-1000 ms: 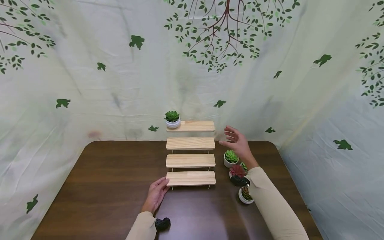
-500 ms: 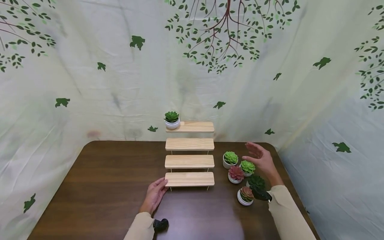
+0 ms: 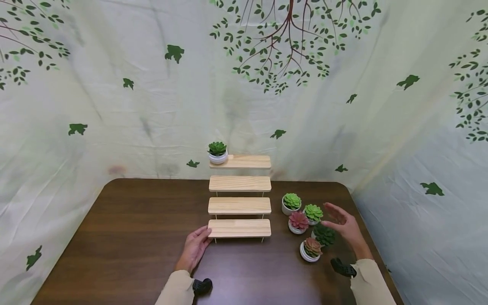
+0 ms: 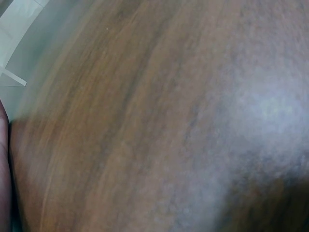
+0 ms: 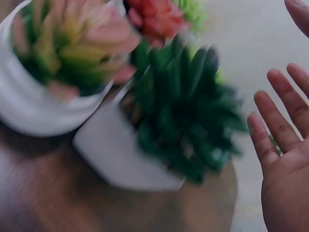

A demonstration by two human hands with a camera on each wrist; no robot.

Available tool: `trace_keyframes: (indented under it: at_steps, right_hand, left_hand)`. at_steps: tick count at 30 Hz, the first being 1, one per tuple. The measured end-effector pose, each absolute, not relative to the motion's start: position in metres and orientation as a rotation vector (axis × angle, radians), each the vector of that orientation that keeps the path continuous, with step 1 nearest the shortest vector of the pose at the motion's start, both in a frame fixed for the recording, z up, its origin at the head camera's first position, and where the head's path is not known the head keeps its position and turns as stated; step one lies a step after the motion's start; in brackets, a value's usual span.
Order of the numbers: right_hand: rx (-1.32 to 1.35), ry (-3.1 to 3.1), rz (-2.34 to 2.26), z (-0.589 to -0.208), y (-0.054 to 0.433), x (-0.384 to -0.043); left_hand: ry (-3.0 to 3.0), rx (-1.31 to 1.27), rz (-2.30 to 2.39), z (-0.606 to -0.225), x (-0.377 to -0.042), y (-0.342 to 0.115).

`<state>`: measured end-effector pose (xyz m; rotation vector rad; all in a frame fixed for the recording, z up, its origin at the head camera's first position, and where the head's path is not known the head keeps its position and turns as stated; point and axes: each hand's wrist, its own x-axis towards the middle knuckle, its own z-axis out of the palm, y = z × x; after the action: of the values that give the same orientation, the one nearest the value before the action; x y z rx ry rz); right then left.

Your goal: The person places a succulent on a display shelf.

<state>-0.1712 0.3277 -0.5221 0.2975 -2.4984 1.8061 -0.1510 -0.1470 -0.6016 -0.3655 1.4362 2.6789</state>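
A four-step wooden display shelf [image 3: 239, 206] stands at the middle of the table. My left hand [image 3: 193, 249] holds the left end of its lowest board between thumb and fingers. On the top board's left end sits a green succulent in a white pot [image 3: 217, 152]. My right hand [image 3: 346, 228] is open, with nothing in it, beside a dark green succulent [image 3: 324, 234]. In the right wrist view its fingers [image 5: 275, 116] are spread, apart from that dark green plant [image 5: 188, 111]. The left wrist view shows mostly tabletop; the hold is out of it.
Clustered near the right hand are a light green succulent [image 3: 292, 201], another light green one [image 3: 313, 213], a red one [image 3: 298, 221] and a reddish-brown one [image 3: 311, 248], in white pots. The brown table [image 3: 145, 237] backs onto a leaf-printed curtain [image 3: 183, 106].
My right hand has moved right and toward me, from beside the shelf's upper boards to the right of the potted plants. The left hand stays at the lowest board.
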Motion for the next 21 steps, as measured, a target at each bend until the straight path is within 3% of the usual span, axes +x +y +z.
trace_keyframes:
  at_steps: [9,21]
  right_hand:
    - [0.354,-2.483,1.911,-0.550,0.341,-0.151]
    - [0.209,-2.438,2.103,-0.573,0.339,-0.133]
  left_hand:
    - [1.447,-0.399,2.672,-0.600,-0.151,-0.147]
    - [1.443,-0.379,2.667,-0.600,-0.150,-0.148]
